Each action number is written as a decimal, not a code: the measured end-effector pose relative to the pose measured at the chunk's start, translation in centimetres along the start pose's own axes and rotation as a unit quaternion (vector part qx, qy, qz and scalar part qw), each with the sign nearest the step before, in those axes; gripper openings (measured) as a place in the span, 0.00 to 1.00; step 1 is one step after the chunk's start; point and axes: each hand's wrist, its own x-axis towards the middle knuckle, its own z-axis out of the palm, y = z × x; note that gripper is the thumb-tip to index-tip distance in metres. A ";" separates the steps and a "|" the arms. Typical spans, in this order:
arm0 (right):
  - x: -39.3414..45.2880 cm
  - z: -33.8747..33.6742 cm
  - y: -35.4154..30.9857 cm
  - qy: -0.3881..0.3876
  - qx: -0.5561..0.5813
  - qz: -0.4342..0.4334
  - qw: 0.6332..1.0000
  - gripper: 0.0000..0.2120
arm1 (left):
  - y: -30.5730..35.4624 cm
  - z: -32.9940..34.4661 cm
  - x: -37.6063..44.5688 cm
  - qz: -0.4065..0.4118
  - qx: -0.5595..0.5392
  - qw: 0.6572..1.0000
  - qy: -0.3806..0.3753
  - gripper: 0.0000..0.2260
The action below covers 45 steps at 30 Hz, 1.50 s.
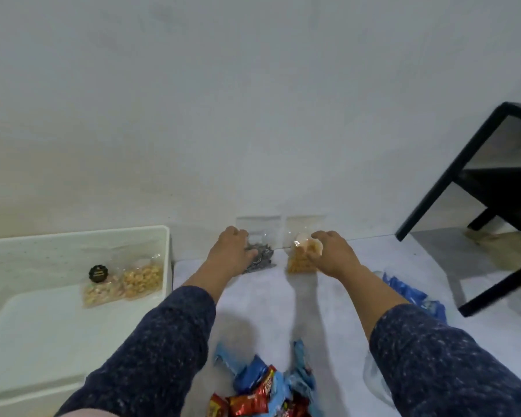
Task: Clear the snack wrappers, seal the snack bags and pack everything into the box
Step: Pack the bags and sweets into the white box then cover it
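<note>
Nearest to us, between our two forearms, lies a heap of red and blue snack wrappers (268, 389) on the pale worktop (265, 302). More blue wrappers (412, 293) sit just outside our right forearm, and a crumpled clear plastic piece (373, 377) shows beside our right sleeve.

Both arms reach forward to the far edge of the worktop, by the wall. Our left hand (230, 251) rests on a clear zip bag of dark seeds (260, 260), fingers curled over it; we grip it, though the exact pinch is hidden under the hand. Our right hand (333, 254) closes its fingers on a clear bag of orange-yellow snacks (300, 261), just beside the dark one. The two hands are apart, each on its own bag, and both bags stand with their clear tops leaning on the wall.

Well to the left of our left hand sits the white box (73, 341), open. In its far right corner lie two clear bags of nuts (127, 284) side by side, with a small black round lid (97, 273) on top of them.

Far to the right of our right hand stands a black frame table (478, 188).
</note>
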 end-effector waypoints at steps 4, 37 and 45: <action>5.2 0.6 4.6 -0.036 0.040 -0.007 0.999 0.25 | 0.6 4.7 3.0 -0.067 -0.059 0.996 0.031 0.25; 4.8 -2.5 -1.8 0.000 0.417 0.002 0.909 0.17 | 1.2 -2.5 3.8 -0.019 -0.274 0.961 0.034 0.14; -1.7 -3.8 -15.7 0.053 0.440 -0.076 0.893 0.19 | -5.5 -15.6 -4.3 0.050 -0.279 0.955 0.092 0.14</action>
